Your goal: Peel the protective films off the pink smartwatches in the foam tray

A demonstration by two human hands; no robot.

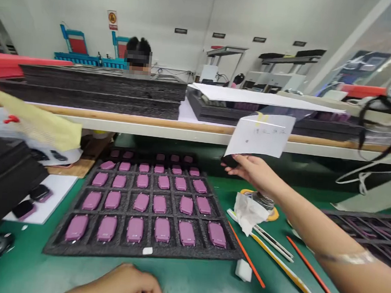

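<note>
My right hand is raised at the lower edge of a white paper sheet that hangs from the shelf. Its fingers are pinched, and a small dark patch shows at the fingertips; what they hold is unclear. Near the front of the green table, my left hand rests with its fingers curled in, and whatever is in them is hidden. Beyond it lies a black foam tray with purple watch cases in rows of compartments.
Right of the tray lie a crumpled tissue, orange sticks, tweezers and a white block. Two dark-faced watches lie on white paper at left. Stacked black trays stand on the shelf; a person sits beyond.
</note>
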